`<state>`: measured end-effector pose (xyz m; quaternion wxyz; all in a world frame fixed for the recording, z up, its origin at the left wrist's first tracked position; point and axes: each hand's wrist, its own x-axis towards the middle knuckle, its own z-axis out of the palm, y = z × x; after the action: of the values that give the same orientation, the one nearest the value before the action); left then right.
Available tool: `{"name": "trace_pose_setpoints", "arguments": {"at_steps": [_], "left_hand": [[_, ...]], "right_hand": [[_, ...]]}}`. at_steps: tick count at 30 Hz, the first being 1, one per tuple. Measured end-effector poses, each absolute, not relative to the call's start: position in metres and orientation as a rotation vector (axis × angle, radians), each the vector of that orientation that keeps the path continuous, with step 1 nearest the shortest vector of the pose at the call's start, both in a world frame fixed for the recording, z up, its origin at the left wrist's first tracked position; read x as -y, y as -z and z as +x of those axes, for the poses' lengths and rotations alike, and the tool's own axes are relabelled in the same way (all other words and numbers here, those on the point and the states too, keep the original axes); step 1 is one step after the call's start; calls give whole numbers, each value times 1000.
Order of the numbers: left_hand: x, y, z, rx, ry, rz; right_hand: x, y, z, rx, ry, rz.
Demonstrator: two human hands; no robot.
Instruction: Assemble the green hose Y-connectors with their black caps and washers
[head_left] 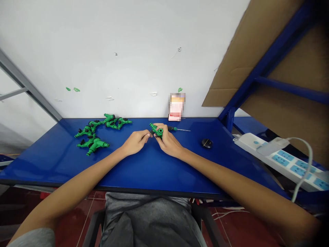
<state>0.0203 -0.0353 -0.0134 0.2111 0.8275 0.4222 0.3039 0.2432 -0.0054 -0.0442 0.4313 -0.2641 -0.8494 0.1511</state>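
Observation:
Near the middle of the blue table, my right hand point(168, 141) is closed around a green Y-shaped hose splitter point(157, 130) with black parts. My left hand point(136, 141) is pinched at the splitter's left side, its thumb and fingertips against something small and dark that I cannot make out. Just behind my right hand lies a screwdriver point(182, 130), its thin metal shaft pointing right and part of its handle hidden by the hand. Several more green hose splitters point(97, 145) lie in a loose group on the left of the table.
A small round black object point(207, 143) rests on the table to the right. A blurred upright card or screen point(176, 107) leans on the back wall. Beyond the right edge are a white power strip point(290, 161) with a cable, and a blue metal frame point(228, 118).

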Motion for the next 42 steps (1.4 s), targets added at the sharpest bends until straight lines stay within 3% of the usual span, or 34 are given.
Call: {"name": "trace_pose_setpoints", "arguments": {"at_steps": [20,27,42], "left_hand": [[35,11,27,-1005,-931,1496],[38,5,29,-1042,-922,1551],[32,4,21,-1005,-895,1386]], "right_hand": [[12,39,242,2163,-207,-579],[12,40,242,2149,-206,-574],[10,44,238,1966,-472,-660]]}}
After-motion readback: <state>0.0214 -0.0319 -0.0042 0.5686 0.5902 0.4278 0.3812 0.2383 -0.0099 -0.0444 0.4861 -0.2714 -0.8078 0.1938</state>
